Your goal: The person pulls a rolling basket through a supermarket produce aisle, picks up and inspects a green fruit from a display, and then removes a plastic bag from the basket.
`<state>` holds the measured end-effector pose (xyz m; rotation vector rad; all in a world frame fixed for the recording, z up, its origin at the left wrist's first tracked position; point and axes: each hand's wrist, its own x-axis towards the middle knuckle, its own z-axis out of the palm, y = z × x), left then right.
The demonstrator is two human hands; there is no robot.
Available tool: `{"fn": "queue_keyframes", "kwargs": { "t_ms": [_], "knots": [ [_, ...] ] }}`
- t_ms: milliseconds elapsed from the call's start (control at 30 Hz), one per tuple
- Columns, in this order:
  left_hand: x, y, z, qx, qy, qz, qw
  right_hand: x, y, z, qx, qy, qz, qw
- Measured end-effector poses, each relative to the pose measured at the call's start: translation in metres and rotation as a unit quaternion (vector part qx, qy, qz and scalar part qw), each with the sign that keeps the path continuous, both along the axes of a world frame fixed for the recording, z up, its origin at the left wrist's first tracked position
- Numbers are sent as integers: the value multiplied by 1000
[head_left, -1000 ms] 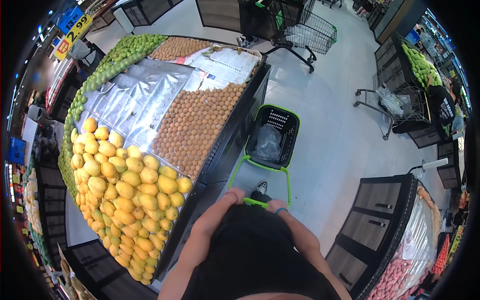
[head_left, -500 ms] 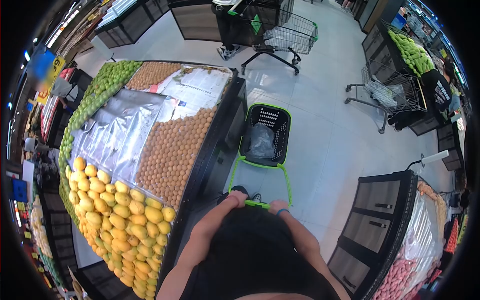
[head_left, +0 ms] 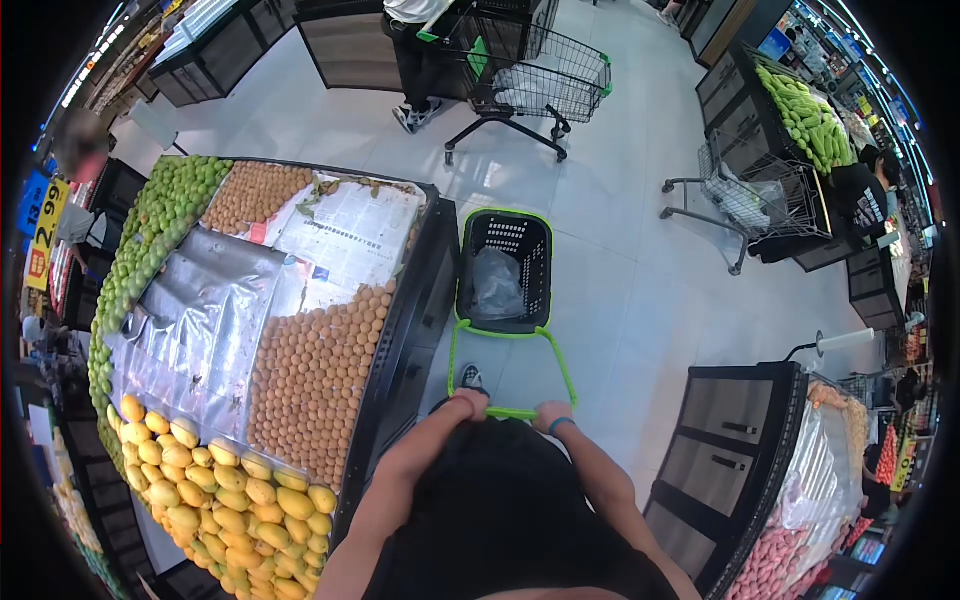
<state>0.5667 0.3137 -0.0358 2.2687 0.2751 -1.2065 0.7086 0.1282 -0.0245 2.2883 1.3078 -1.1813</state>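
Note:
A black shopping basket (head_left: 543, 270) with a bright green rim stands on the floor ahead of me. Inside it lies a crumpled clear plastic bag (head_left: 497, 284). Its green handle (head_left: 562, 362) reaches back toward my body. My left hand (head_left: 470, 404) is wrapped round the left end of the handle's crossbar. At the right end, my right hand (head_left: 553, 415) grips the same bar, with a blue band on that wrist. One of my shoes (head_left: 472, 376) shows behind the basket.
On the left, a produce stand holds yellow mangoes (head_left: 230, 510), round brown fruit (head_left: 320, 375) and green fruit (head_left: 150, 240). A shopping cart (head_left: 540, 75) and a person (head_left: 412, 60) are ahead. Another cart (head_left: 745, 195) stands right. A dark cabinet (head_left: 715, 450) borders the near right.
The view has shifted, with the produce stand, carts and basket now further left in the picture. Both hands keep hold of the handle. My visible feet have changed position.

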Motion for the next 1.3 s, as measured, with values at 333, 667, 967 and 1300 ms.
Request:
{"fn": "queue_keyframes", "kwargs": {
  "t_ms": [333,667,967,1300],
  "knots": [
    [23,38,-19,5,-8,60,998,47,54,-4,6,4,98,995],
    [84,35,11,54,1,153,987,134,79,-27,-24,39,183,982],
    [174,-2,-20,20,-8,271,962,253,90,0,28,15,262,965],
    [256,-3,-14,17,-38,353,935,350,126,1,35,-2,328,944]
  ]
}}
